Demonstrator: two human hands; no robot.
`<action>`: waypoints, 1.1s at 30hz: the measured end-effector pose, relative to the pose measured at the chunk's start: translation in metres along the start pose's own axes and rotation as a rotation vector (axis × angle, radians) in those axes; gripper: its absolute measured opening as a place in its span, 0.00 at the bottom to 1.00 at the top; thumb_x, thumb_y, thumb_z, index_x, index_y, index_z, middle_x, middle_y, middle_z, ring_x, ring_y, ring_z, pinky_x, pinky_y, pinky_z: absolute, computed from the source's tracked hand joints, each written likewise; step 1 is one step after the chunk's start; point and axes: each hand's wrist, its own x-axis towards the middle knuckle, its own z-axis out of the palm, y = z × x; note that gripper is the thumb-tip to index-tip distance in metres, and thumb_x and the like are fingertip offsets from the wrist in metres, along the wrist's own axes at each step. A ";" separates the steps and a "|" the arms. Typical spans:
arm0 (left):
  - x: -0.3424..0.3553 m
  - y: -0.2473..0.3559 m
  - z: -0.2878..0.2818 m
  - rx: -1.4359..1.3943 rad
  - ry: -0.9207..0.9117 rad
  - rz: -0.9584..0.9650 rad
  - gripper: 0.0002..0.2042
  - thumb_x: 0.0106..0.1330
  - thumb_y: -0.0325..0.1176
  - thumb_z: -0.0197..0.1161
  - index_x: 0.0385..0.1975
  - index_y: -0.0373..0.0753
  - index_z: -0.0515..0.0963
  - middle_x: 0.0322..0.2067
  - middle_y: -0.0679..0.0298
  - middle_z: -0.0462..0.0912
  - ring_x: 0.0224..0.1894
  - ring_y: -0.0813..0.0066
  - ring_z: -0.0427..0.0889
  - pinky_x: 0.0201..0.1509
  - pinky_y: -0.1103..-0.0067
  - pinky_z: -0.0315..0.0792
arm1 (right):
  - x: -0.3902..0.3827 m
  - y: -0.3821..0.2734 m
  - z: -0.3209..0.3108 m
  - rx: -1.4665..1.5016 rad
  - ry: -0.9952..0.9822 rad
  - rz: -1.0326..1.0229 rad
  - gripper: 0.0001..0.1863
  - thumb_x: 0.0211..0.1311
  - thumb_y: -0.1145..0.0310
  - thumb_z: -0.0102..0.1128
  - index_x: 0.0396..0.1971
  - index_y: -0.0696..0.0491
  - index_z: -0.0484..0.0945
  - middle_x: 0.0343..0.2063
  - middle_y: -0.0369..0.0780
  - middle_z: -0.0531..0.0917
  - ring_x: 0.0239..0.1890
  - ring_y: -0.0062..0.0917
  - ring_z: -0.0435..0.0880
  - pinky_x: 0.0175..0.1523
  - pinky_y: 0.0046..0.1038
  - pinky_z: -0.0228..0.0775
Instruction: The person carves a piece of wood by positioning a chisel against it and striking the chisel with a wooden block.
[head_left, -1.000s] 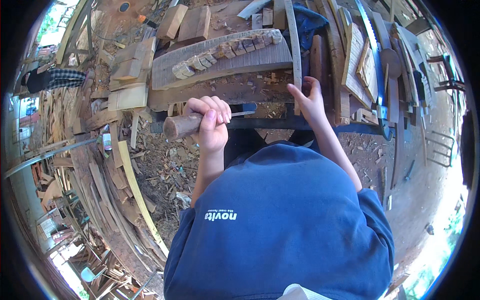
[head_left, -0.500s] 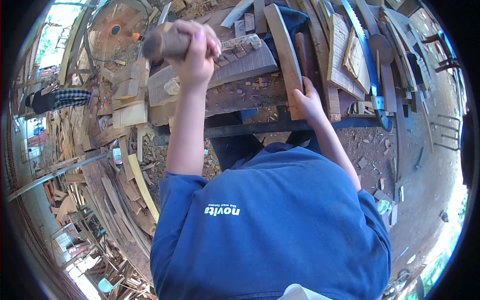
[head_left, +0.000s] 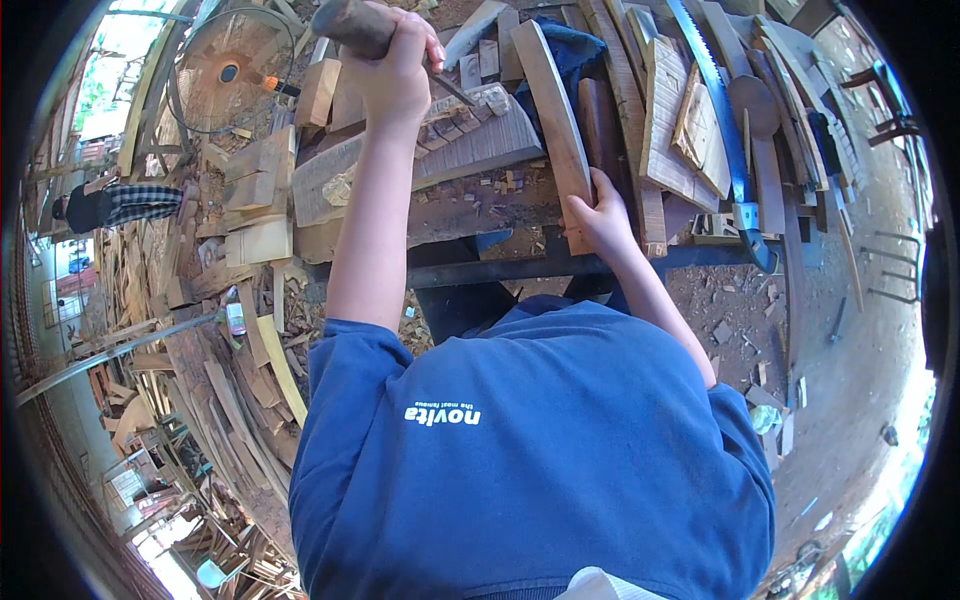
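Note:
My left hand [head_left: 398, 75] is closed around a chisel [head_left: 357, 27] with a thick wooden handle. Its thin metal blade slants down from my fist toward a thick pale board [head_left: 490, 146]. A row of cut notches [head_left: 455, 125] runs along the top of that board; whether the blade tip touches them I cannot tell. To the right, my right hand [head_left: 600, 215] grips the near end of a long, narrow wooden bar [head_left: 553, 105], thumb on top. The bar points away from me beside a dark brown wooden piece [head_left: 597, 125].
A blue handsaw [head_left: 737, 160] lies among planks on the right. Stacked wooden blocks [head_left: 255, 195] and an orange-handled tool [head_left: 280, 86] are at the left. A person [head_left: 130, 203] in checked clothing is at the far left. Wood chips litter the ground [head_left: 730, 290].
My left hand has moved away from me with the chisel, and the blade has come into sight. The bar in my right hand has shifted slightly left and nearer.

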 end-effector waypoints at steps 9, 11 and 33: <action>0.000 -0.002 0.018 0.178 0.279 -0.003 0.07 0.63 0.21 0.60 0.26 0.37 0.69 0.16 0.61 0.73 0.16 0.73 0.73 0.19 0.76 0.69 | -0.008 -0.016 0.003 0.009 0.069 -0.026 0.26 0.59 0.70 0.60 0.58 0.62 0.70 0.35 0.45 0.83 0.31 0.25 0.86 0.37 0.29 0.78; 0.002 -0.003 0.021 0.210 0.284 0.009 0.07 0.62 0.21 0.60 0.25 0.38 0.69 0.16 0.62 0.72 0.15 0.74 0.72 0.19 0.77 0.69 | -0.008 -0.015 0.003 0.050 0.039 -0.016 0.27 0.60 0.69 0.61 0.59 0.62 0.69 0.36 0.46 0.83 0.32 0.25 0.86 0.38 0.29 0.79; 0.002 -0.001 0.043 0.496 0.426 -0.031 0.07 0.65 0.26 0.61 0.29 0.40 0.68 0.14 0.71 0.70 0.14 0.82 0.70 0.18 0.80 0.64 | -0.002 -0.001 -0.003 -0.018 0.006 0.060 0.30 0.62 0.65 0.64 0.61 0.63 0.69 0.48 0.51 0.83 0.51 0.34 0.84 0.56 0.33 0.74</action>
